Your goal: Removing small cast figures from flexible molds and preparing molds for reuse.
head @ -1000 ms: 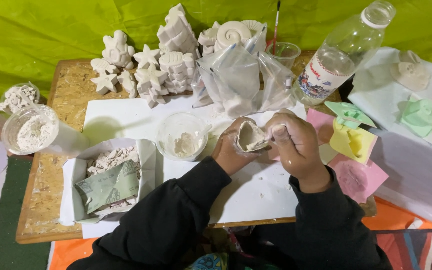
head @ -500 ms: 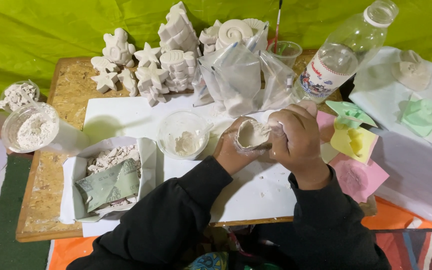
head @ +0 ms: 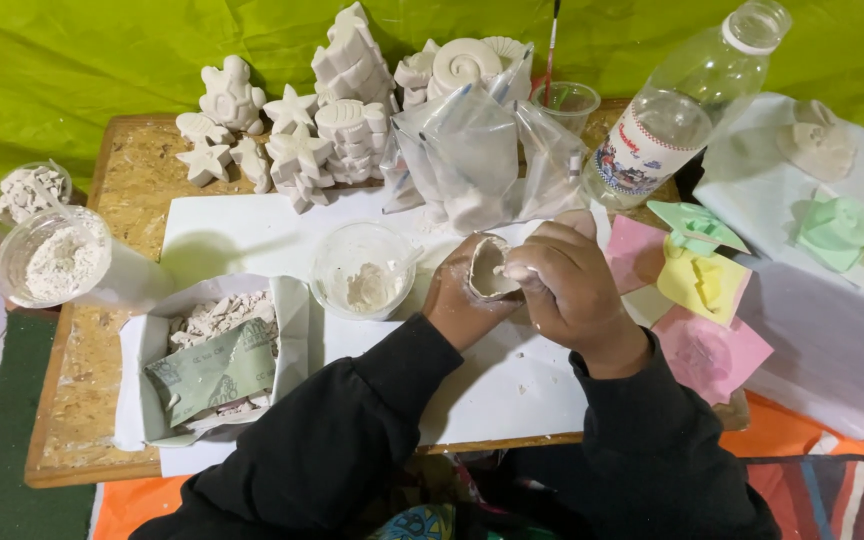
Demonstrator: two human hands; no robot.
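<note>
My left hand [head: 457,305] cups a small pale plaster shell piece [head: 486,268] with its hollow side turned up. My right hand [head: 572,290] rests against the piece's right edge, fingers bent over it and dusted white. Both hands hover above a white sheet [head: 252,235] on the wooden board. A clear plastic cup [head: 362,268] with white paste stands just left of my left hand. Whether my right fingers pinch a small tool is hidden.
Several white plaster figures [head: 297,130], stars, shells and a tree, line the back. Clear plastic bags [head: 472,150] and a plastic bottle [head: 682,110] stand behind my hands. A paper tray [head: 142,345] holds plaster chips and sandpaper. Coloured silicone moulds [head: 697,280] lie right; powder cups [head: 52,255] left.
The plaster piece has turned in my left hand, its hollow now facing more to the right. My right hand has shifted slightly along its rim.
</note>
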